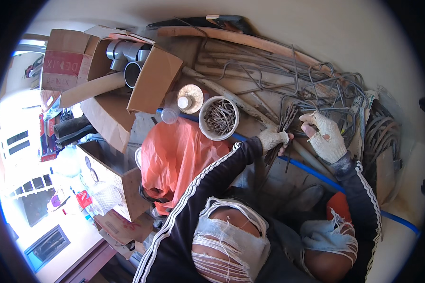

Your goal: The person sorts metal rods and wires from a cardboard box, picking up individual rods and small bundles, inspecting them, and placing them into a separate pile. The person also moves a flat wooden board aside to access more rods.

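Observation:
My left hand (273,140), in a white knitted glove with bare fingertips, is closed around a bundle of thin metal rods (287,118). The rods stick out above and below the fist. To the right of the bundle, my right hand (327,137) wears a similar glove. Its fingers are curved and apart from the thumb, with nothing visible between them. Left of my left hand stands a white bucket (202,126) filled with short metal pieces (220,116). Bent metal rods (326,87) lie tangled just beyond both hands.
A blue hose (311,172) runs across the floor under my forearms. An orange plastic bag (174,155) lies left of the bucket. Farther left, a cardboard box (155,80) holds grey pipe fittings (133,70). A handsaw (198,21) rests along the wall, with coiled rods (385,129) at right.

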### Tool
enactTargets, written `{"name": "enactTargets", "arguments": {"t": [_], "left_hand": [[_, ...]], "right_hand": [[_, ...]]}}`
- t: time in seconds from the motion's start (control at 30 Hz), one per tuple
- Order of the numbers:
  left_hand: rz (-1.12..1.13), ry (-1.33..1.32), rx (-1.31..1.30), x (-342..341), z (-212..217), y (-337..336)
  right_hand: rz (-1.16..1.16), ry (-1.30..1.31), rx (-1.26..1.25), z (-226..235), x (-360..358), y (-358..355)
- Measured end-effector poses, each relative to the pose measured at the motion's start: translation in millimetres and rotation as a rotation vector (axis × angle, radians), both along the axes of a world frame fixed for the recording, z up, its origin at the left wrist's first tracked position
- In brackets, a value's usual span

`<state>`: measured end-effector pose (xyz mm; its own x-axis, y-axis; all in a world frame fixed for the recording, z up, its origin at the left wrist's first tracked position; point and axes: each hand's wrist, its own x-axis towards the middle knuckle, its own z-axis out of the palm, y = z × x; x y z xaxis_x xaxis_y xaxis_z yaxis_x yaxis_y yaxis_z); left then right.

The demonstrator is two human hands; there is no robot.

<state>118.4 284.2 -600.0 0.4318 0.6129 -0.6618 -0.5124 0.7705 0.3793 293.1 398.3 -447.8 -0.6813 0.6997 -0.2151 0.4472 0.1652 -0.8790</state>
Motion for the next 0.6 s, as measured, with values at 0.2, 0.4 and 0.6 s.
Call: {"name": "enactTargets", "arguments": {"t": [0.2,0.4,0.6], "left_hand": [[-0.017,-0.031,0.016,-2,0,2],[-0.013,-0.081,-0.005,-5,-3,2],[-0.038,-0.108,0.055,-7,-8,0]], "right_hand": [[0.180,-0.083,0.191,12,-12,25],[0.287,-0.091,0.338,-1,-38,46],[0.321,-0.168,0.591,-70,-112,79]]}}
